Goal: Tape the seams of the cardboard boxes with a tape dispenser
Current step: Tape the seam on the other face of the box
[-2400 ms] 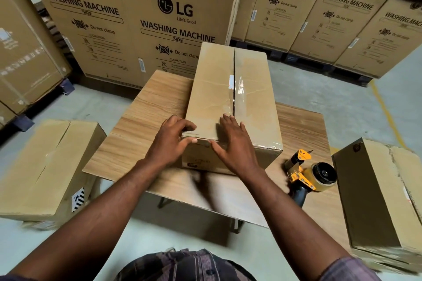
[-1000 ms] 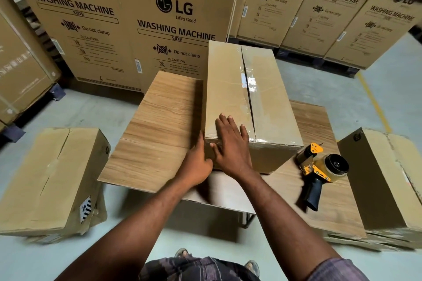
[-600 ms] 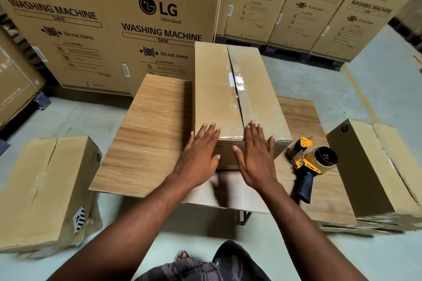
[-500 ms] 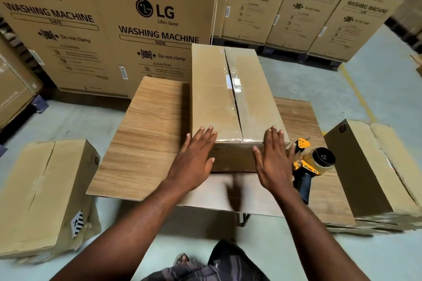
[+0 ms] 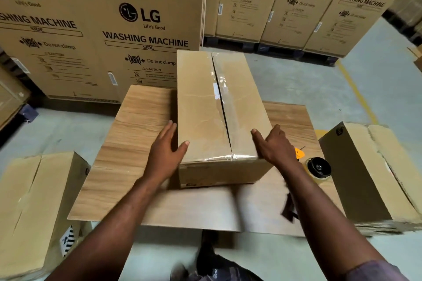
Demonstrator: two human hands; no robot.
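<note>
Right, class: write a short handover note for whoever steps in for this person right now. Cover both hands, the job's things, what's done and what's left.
Left hand: flat against the left side of the box on the table, thumb on top.
Right hand: on the box's right top edge, no tool in it.
Tape dispenser: lying on the table right of the box, partly behind the right forearm.
Done: clear tape runs along this box's top seam.
Left: probably shift it off; left box and right box beside the table, taping unclear.
</note>
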